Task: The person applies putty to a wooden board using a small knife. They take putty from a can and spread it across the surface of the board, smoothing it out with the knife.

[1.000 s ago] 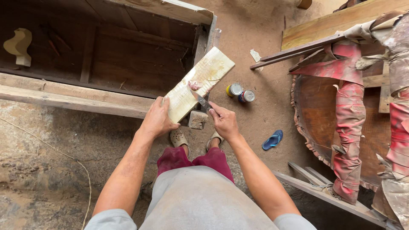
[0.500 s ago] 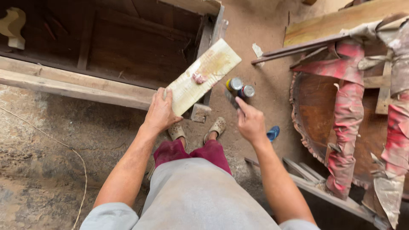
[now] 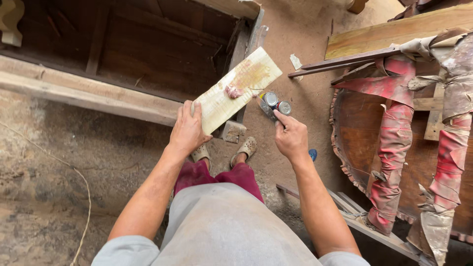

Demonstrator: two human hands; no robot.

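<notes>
Board: pale flat wooden piece, held up at an angle over the dirt floor, lower end clamped in the left hand, upper end pointing away toward the dark wooden frame. Left arm extended forward, wrist straight, fingers wrapped over the board's near edge, thumb side underneath. A small pinkish wad sits on the board's top face mid-length, with a yellowish-brown stain beyond it. Right hand is off the board, well apart from the left, forearm reaching forward, fingers curled with the index pointing ahead; something dark and thin seems pinched at its fingertips, too small to tell what. Just beyond those fingertips: two small round tins on the ground, side by side, touching or nearly. Below the board, both feet in tan clogs, beside a small wooden block. Right of frame: round dark tabletop lying flat, carved legs wrapped in red cloth over it. Long plank at top right.
</notes>
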